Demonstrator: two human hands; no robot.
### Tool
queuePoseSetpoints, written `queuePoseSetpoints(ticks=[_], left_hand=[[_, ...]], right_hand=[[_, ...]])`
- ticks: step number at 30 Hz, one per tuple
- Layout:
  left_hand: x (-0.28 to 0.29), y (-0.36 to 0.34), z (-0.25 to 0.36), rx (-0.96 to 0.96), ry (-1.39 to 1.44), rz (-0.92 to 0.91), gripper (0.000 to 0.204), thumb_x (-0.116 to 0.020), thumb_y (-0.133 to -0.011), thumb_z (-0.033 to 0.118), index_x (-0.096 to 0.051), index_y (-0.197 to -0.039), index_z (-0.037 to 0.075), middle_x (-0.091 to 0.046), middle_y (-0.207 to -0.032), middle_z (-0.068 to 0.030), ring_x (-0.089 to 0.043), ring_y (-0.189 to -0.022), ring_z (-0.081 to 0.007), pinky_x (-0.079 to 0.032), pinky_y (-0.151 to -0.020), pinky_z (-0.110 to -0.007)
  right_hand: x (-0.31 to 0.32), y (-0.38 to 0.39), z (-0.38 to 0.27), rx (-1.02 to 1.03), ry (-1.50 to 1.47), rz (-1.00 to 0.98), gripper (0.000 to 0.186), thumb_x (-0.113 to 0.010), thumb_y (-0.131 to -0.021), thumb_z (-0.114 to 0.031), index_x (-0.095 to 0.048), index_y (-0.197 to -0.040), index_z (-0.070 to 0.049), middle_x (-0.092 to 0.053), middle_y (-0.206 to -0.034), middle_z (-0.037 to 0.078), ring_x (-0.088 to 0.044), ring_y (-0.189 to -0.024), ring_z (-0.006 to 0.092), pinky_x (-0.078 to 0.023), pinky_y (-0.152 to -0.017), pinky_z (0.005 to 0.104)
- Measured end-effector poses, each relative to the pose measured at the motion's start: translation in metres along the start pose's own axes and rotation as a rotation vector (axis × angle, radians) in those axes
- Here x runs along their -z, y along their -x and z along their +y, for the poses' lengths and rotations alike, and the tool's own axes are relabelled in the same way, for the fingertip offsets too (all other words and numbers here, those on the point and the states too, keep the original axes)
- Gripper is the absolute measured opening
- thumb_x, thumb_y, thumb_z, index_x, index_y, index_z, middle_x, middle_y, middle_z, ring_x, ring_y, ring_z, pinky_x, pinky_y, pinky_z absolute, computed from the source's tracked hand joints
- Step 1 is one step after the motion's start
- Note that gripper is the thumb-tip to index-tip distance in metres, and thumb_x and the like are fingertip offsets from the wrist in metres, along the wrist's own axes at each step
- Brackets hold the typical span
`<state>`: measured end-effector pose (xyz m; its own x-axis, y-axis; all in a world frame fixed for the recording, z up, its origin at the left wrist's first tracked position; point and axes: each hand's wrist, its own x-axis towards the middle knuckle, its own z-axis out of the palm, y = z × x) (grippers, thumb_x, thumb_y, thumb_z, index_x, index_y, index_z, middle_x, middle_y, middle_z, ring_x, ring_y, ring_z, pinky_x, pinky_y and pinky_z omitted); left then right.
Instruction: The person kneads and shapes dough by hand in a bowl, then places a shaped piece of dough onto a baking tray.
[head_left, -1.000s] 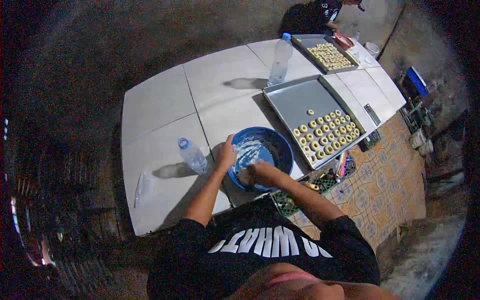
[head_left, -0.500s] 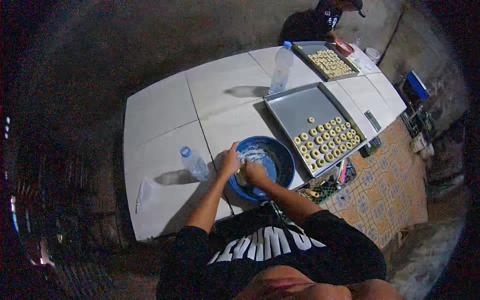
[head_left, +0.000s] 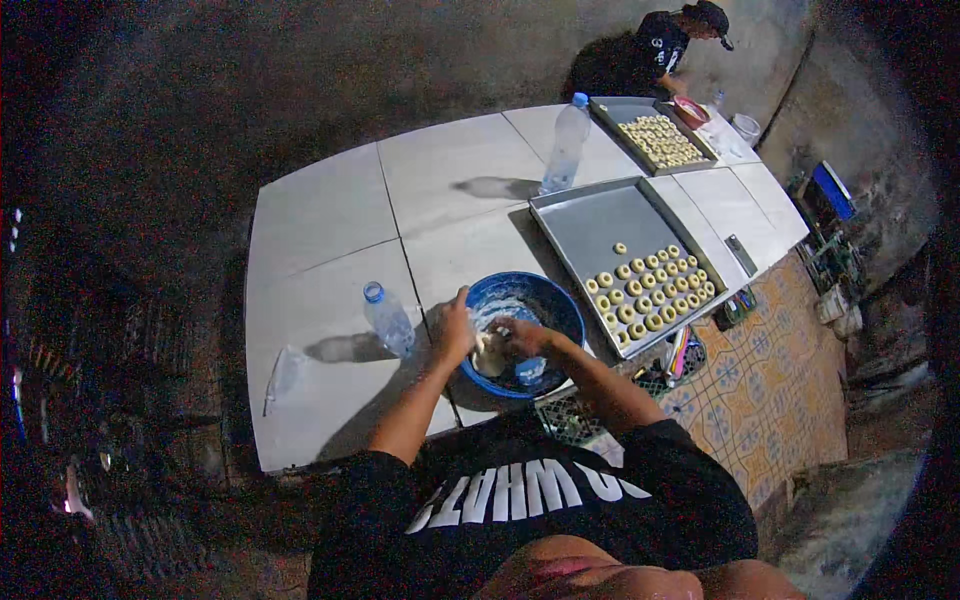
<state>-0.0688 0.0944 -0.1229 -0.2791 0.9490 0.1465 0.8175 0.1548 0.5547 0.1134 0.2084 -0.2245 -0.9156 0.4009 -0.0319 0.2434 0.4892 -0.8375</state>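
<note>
A round blue basin (head_left: pixel 582 318) stands at the table's near edge, its inside smeared with white flour or batter. My left hand (head_left: pixel 456 330) is closed on the basin's left rim. Inside, my right hand (head_left: pixel 524 338) has its fingers curled into a pale lump of dough (head_left: pixel 488 358); the fingertips are partly hidden by it. To the right of the basin, a metal tray (head_left: pixel 590 215) holds many small ring-shaped dough pieces (head_left: pixel 655 290) in rows on its near part.
An open clear bottle (head_left: pixel 392 322) and a small plastic bag (head_left: pixel 288 376) are on the left. A taller capped bottle (head_left: pixel 567 148) stands behind the tray. Farther off, a person (head_left: pixel 660 55) works by a second filled tray (head_left: pixel 660 140). A phone (head_left: pixel 740 255) lies right.
My right hand has lifted slightly and shifted right from the left rim, leaving more dough visible. My left hand stays at the rim. The view has shifted slightly.
</note>
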Motion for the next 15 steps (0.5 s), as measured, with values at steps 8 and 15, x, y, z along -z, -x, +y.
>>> queuePoseSetpoints(ticks=[8,15], left_hand=[[-0.006,0.013,-0.03,0.065,-0.023,0.117,0.05,-0.059,-0.087,0.013,-0.048,-0.136,0.015,-0.067,-0.083,-0.0236,-0.065,-0.079,-0.0429,-0.051,-0.071,-0.053],[0.0,0.006,-0.013,0.038,0.067,-0.086,0.05,-0.06,-0.089,0.018,-0.047,-0.137,0.015,-0.067,-0.089,-0.0258,-0.064,-0.084,-0.0452,-0.05,-0.075,-0.054]], right_hand=[[0.001,0.029,-0.107,-0.31,0.062,-0.289,0.022,-0.068,-0.082,-0.02,-0.066,-0.1,-0.009,-0.07,-0.089,0.015,-0.067,-0.079,0.0265,-0.05,-0.072,0.0415],[-0.042,-0.003,-0.088,-0.276,0.622,0.035,0.032,-0.053,-0.088,-0.027,-0.058,-0.107,-0.002,-0.066,-0.089,0.026,-0.067,-0.084,0.0412,-0.053,-0.073,0.053]])
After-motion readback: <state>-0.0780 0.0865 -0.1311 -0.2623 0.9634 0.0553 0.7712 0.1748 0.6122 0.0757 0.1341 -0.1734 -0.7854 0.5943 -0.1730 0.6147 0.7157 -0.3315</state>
